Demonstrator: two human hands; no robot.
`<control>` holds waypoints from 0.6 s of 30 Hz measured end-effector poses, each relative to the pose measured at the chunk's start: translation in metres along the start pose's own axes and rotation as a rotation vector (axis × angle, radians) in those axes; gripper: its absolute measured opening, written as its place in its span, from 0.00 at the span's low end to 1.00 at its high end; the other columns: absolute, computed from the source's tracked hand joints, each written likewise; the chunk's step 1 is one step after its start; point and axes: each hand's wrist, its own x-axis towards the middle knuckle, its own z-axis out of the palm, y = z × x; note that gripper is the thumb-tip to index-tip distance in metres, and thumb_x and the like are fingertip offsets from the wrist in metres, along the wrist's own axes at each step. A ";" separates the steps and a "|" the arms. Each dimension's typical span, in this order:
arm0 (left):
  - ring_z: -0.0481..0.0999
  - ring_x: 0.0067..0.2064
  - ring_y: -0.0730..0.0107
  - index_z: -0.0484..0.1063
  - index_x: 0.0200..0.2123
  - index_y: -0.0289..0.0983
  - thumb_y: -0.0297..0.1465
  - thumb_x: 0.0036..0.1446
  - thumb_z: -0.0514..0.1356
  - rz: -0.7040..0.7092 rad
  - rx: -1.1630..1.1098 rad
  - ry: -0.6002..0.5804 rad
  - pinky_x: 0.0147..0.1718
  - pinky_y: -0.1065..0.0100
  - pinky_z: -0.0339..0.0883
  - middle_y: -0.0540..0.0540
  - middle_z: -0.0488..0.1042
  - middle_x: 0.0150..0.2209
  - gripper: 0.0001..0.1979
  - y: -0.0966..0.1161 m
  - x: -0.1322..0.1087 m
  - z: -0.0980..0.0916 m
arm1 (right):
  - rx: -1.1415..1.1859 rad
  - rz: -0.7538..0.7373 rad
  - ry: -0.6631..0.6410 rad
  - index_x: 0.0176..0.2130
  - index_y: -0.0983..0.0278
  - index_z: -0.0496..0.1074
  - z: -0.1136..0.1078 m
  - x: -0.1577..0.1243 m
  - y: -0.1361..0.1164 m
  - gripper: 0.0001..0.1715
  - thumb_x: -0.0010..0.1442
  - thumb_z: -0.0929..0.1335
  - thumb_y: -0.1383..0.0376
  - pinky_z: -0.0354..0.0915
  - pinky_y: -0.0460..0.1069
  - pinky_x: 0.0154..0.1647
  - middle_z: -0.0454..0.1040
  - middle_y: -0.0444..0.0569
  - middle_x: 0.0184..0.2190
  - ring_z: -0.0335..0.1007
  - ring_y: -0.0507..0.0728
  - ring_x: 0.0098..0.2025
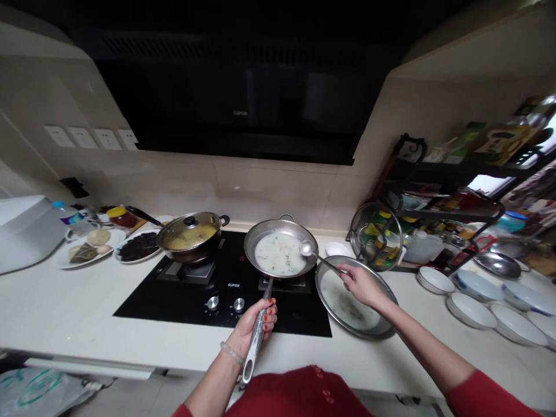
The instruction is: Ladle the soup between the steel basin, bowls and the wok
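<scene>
My left hand is wrapped round the long handle of a steel wok over the right burner. Inside the wok lies a white, milky soup with green bits. My right hand grips a metal ladle by its handle. The ladle's bowl is at the wok's right side, just over the soup's edge. Beneath my right hand stands a wide metal basin of similar white liquid with green bits. A small white dish sits behind the basin.
On the left burner stands a lidded pan. Left of it are a plate of dark food and a plate with an egg. Several white bowls stand at right, before a black rack. A range hood hangs above.
</scene>
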 end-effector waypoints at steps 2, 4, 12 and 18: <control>0.55 0.14 0.84 0.62 0.27 0.36 0.31 0.54 0.59 -0.015 0.006 -0.005 0.11 0.80 0.42 0.57 0.55 0.18 0.08 0.000 0.001 -0.001 | -0.069 -0.051 -0.051 0.49 0.65 0.74 0.012 0.019 -0.014 0.22 0.58 0.61 0.70 0.62 0.51 0.46 0.78 0.55 0.40 0.72 0.61 0.45; 0.54 0.14 0.83 0.62 0.27 0.36 0.32 0.54 0.59 -0.041 0.017 -0.012 0.11 0.80 0.41 0.57 0.54 0.18 0.09 0.000 0.002 -0.002 | -0.098 -0.043 -0.101 0.46 0.64 0.76 0.024 0.035 -0.024 0.20 0.58 0.61 0.71 0.60 0.50 0.46 0.77 0.54 0.41 0.71 0.61 0.48; 0.56 0.16 0.83 0.64 0.29 0.35 0.31 0.54 0.60 0.021 -0.006 -0.006 0.12 0.80 0.45 0.55 0.57 0.20 0.07 -0.002 0.005 -0.006 | 0.073 0.114 -0.149 0.38 0.65 0.76 0.054 0.063 -0.044 0.11 0.54 0.67 0.71 0.60 0.44 0.30 0.74 0.47 0.24 0.70 0.53 0.29; 0.56 0.14 0.82 0.64 0.27 0.36 0.33 0.55 0.59 -0.029 0.013 -0.020 0.10 0.80 0.45 0.57 0.54 0.18 0.09 -0.002 0.004 -0.006 | 0.290 0.294 -0.167 0.41 0.70 0.72 0.048 0.059 -0.043 0.14 0.55 0.63 0.72 0.47 0.43 0.14 0.59 0.36 0.12 0.49 0.46 0.12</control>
